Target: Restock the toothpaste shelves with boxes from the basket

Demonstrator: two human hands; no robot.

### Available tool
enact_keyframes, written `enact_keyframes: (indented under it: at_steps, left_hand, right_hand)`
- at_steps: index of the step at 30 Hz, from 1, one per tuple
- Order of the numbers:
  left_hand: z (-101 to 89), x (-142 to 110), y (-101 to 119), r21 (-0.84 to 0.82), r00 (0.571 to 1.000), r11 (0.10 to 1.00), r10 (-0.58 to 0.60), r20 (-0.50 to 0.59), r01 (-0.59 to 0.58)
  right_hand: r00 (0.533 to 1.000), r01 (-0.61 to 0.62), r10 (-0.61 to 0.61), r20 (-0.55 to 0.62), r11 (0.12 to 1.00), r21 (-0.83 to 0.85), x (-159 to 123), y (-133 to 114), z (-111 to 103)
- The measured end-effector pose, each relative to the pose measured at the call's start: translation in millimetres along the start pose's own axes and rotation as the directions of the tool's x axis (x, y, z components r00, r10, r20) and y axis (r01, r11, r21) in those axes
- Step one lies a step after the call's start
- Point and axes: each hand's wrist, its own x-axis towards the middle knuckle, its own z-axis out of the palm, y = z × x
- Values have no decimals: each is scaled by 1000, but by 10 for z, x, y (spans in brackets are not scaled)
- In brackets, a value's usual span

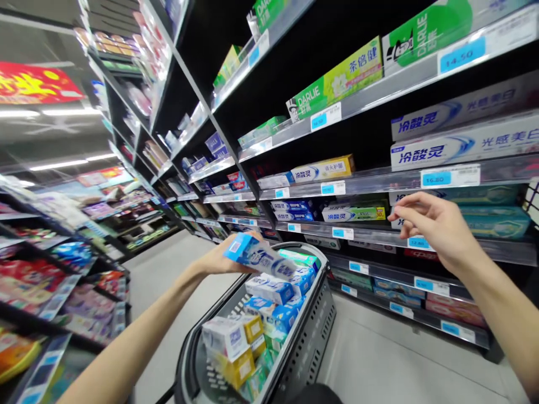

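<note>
My left hand is closed round a blue-and-white toothpaste box, tilted above the far part of a grey shopping basket. Below it, more blue-and-white toothpaste boxes lie in the basket, with yellow-and-white boxes and green ones towards the near end. My right hand is raised in front of the shelf, its fingers loosely bent and slightly apart with nothing visible in them. Teal toothpaste boxes sit on the shelf just behind it.
Tall black shelving runs along the right, stocked with toothpaste boxes. Green Darlie boxes stand on an upper level, white boxes below. Pale floor tiles show in the aisle. Bagged goods fill the left shelves, blurred.
</note>
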Motion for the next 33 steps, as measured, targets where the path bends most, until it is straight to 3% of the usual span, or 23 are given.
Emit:
enact_keyframes:
  at_steps: [3, 5, 6, 8, 10, 13, 16, 18, 20, 22, 25, 27, 29, 31, 33]
  left_hand:
    - [449, 435, 67, -326, 950, 894, 269, -157, -307]
    - [938, 783, 114, -514, 886, 730, 290, -362, -450]
    - [1210, 956, 169, -588, 869, 646, 291, -401, -488]
    - [1730, 1278, 358, -718, 856, 466, 272, -440, -517]
    - [2129, 1563, 617, -815, 867, 305, 249, -431, -493]
    - [2440, 1978, 1010, -900, 891, 122, 245, -382, -419]
    - [2553, 2368, 1342, -947, 911, 31, 285, -297, -319]
    - [2607, 2544, 1528, -950, 909, -33, 282, -306, -310]
    - [2665, 2618, 1667, -918, 895, -131, 212, -394, -373]
    - [2712, 2613, 1738, -869, 876, -211, 94, -474, -448]
    - [2721, 2567, 1737, -834, 866, -248, -39, -499, -492]
    - [2671, 2554, 1709, -858, 884, -228, -35, -466, -461]
    - [2576, 2536, 1693, -899, 905, -152, 44, -422, -412]
    - [2446, 2479, 1695, -925, 911, 5, 176, -374, -380]
    - [2306, 2376, 1704, -903, 901, 198, 299, -315, -382]
  right_hand:
    - [999, -35, 34, -12, 993, -111, 17, 118, 30]
    - [997, -78, 79, -1, 983, -163, 17, 153, 22]
    - [991, -122, 128, 30, 980, -159, 14, 152, 1]
    - [956, -244, 260, 139, 962, -120, 12, 119, -87]
    - [930, -322, 329, 161, 944, -71, 30, 58, -250]
    - [951, -295, 297, -84, 955, 45, 80, -72, -613]
    - [929, -170, 210, -304, 973, 154, 92, -239, -942]
    - [930, -84, 138, -340, 982, 169, 55, -339, -1022]
    - [953, -92, 131, -274, 984, 151, -5, -396, -965]
    - [975, -182, 189, -116, 981, 71, -68, -393, -815]
    - [966, -218, 233, 110, 967, -135, -124, -288, -574]
    - [959, -204, 237, 152, 958, -202, -133, -176, -468]
    - [962, -220, 244, 121, 958, -184, -130, -67, -403]
    - [975, -202, 212, 68, 971, -129, -125, 6, -347]
    - [995, -93, 91, -32, 993, -79, -120, 27, -277]
